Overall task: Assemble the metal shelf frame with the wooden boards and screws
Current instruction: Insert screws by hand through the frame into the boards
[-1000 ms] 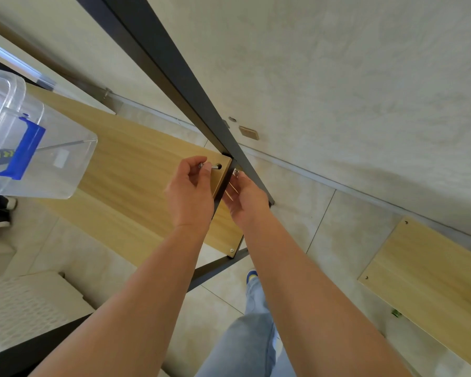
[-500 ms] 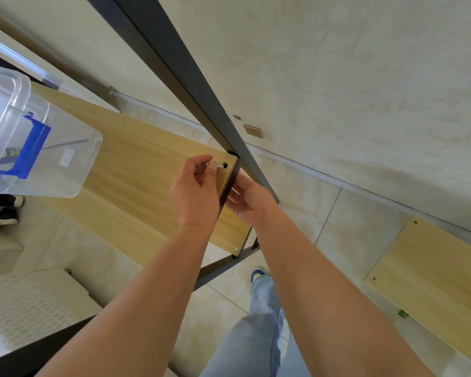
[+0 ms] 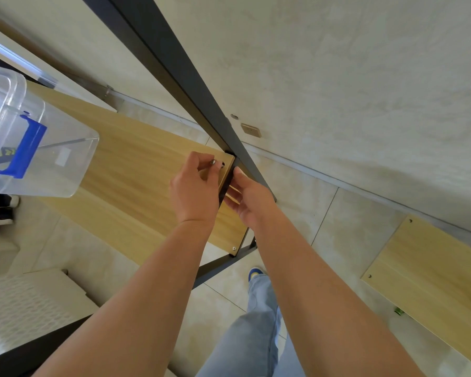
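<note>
left hand (image 3: 195,190) centre frame, pinching small silver screw (image 3: 212,162) just beside corner hole (image 3: 222,164) of light wooden shelf board (image 3: 136,170); right hand (image 3: 249,198) fingers curled under board edge by black metal frame upright (image 3: 191,85), bracing it. judgement: line screw square to hole, start thread by fingers, keep board pushed tight to frame. near corner screw (image 3: 234,248) already in. clear plastic box with blue latch (image 3: 25,148) upper left, spare wooden board (image 3: 430,278) lower right on floor

No legible text, brand or number appears anywhere; a small white label (image 3: 62,157) on the clear plastic bin (image 3: 52,170) looks blank, though possibly just blurred.
</note>
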